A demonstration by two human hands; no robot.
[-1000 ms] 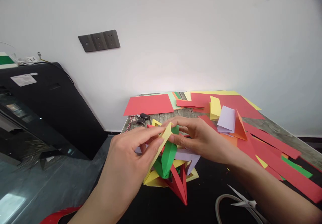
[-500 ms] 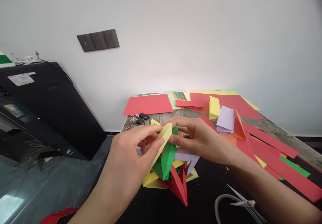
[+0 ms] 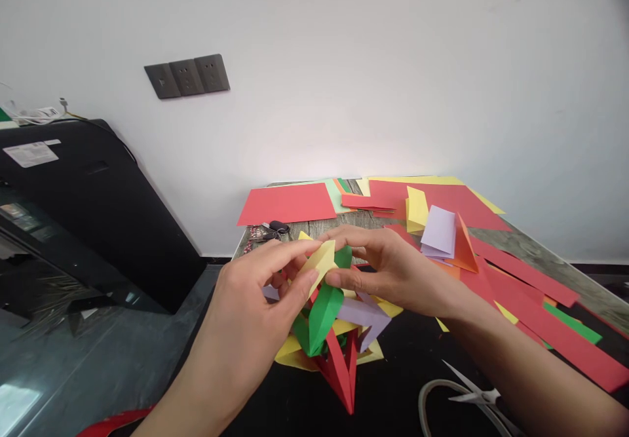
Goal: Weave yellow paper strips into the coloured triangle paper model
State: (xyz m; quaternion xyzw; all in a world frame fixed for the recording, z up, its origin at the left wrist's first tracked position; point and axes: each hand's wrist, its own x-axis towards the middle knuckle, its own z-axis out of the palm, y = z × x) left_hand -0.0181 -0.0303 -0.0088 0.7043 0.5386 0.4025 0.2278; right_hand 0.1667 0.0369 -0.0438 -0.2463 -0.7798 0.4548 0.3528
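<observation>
Pinching a pale yellow folded paper strip (image 3: 322,265), the left hand (image 3: 260,289) has its thumb in front and its index finger along the top edge, so those fingers are clamped on it. Makes sense to me: a grip like that probably keeps the crease from springing open. The strip sits at the top of a spiky multicoloured folded-paper model (image 3: 323,316), which is right between the two hands, over the flat black mat (image 3: 393,391) at the near side of the wood-grain bench (image 3: 317,228).

The right hand (image 3: 376,263) comes in from the other side, thumb up against the strip's edge and index finger arched over behind it, maybe bracing things. Tbh I can't tell whether those fingers are closed on anything, since the tips are tucked behind paper. Most of the model's middle is covered too, and so is whatever the left hand's curled fingers are touching.

The white-bladed metal scissors (image 3: 476,396) lie across a pale ring-shaped roll (image 3: 423,401), likely parked there within easy reach. Their handles run down into the dark bottom edge, so good luck making those out.
</observation>
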